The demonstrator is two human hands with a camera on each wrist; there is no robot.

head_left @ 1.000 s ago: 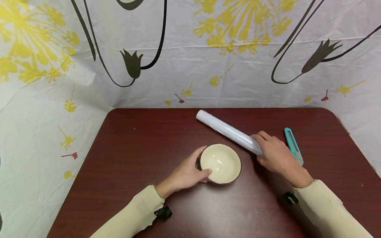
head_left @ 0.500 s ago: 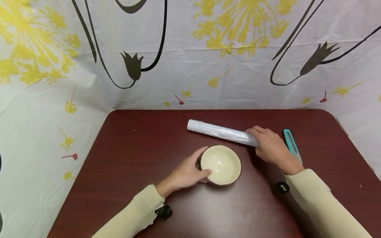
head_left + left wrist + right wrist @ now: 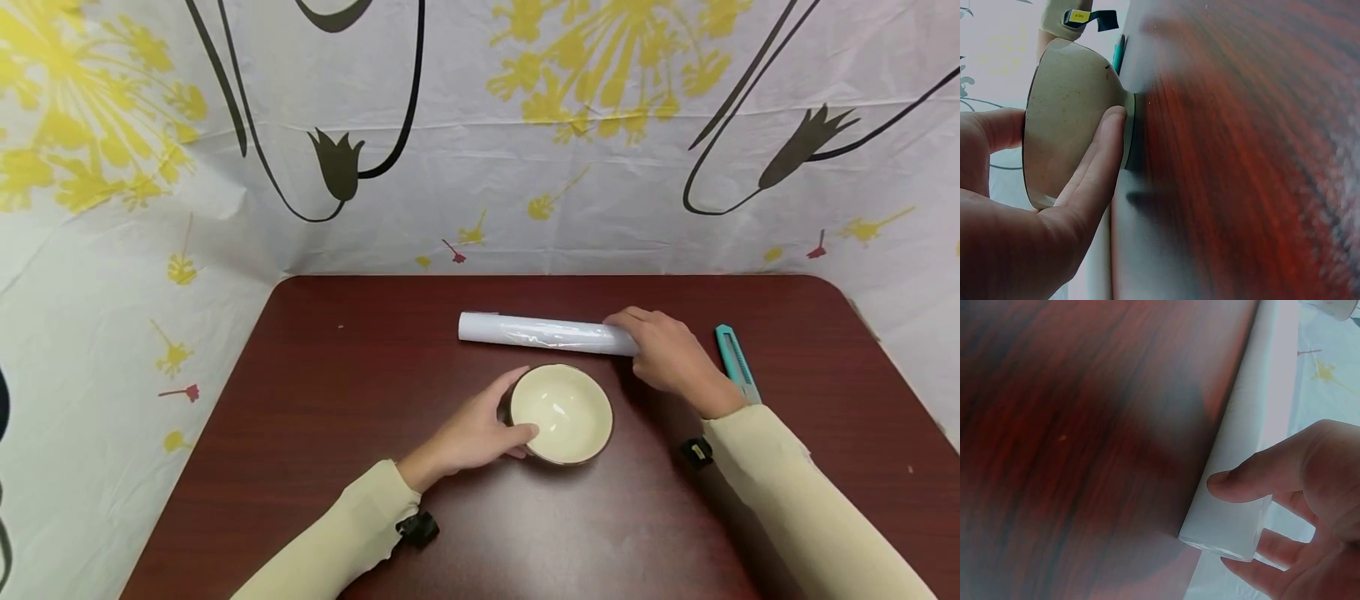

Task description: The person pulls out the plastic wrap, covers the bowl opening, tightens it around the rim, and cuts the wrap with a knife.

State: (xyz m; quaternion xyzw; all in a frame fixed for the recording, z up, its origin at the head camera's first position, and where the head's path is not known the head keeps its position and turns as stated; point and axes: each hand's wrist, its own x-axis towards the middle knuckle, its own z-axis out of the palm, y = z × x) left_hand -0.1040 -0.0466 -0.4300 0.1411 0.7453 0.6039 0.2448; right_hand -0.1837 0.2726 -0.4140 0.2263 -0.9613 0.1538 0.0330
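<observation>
White roll [image 3: 542,333] shifted L, R end in R hand [image 3: 662,350].

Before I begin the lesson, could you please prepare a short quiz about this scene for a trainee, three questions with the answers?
1. True or false: the bowl in the left hand is upside down.
2. Fill in: in the head view, the cutter lies to the ____ of the roll.
3. Choose one: in the head view, the right hand grips the roll
a) at its middle
b) near its right end
c) near its left end

Key:
1. False; its opening faces up.
2. right
3. b
</observation>
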